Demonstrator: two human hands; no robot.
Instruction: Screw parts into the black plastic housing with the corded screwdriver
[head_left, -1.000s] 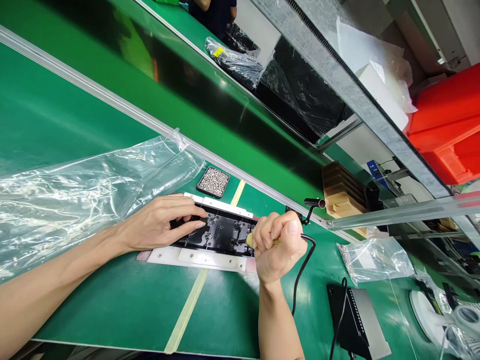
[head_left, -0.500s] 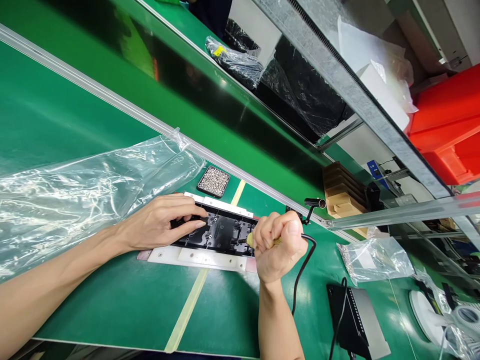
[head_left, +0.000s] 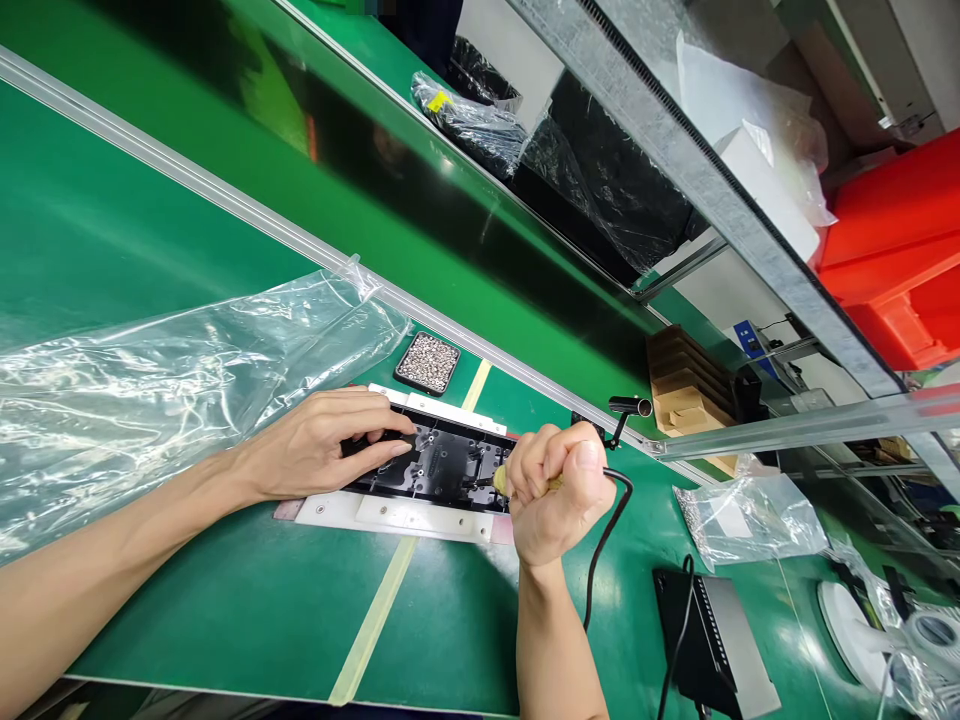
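Near the desk's (head_left: 225, 600) front edge, the left hand (head_left: 315, 445) presses flat fingers on the rigid, light-looking black plastic panel (head_left: 439, 465) in its white fixture (head_left: 390, 515). The right hand (head_left: 559, 490) fists closed around the corded electric screwdriver (head_left: 501, 481).

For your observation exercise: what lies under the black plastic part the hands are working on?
Under the black plastic part lies a white fixture plate on the green mat. The left hand covers the part's left end; the right hand hides its right edge.
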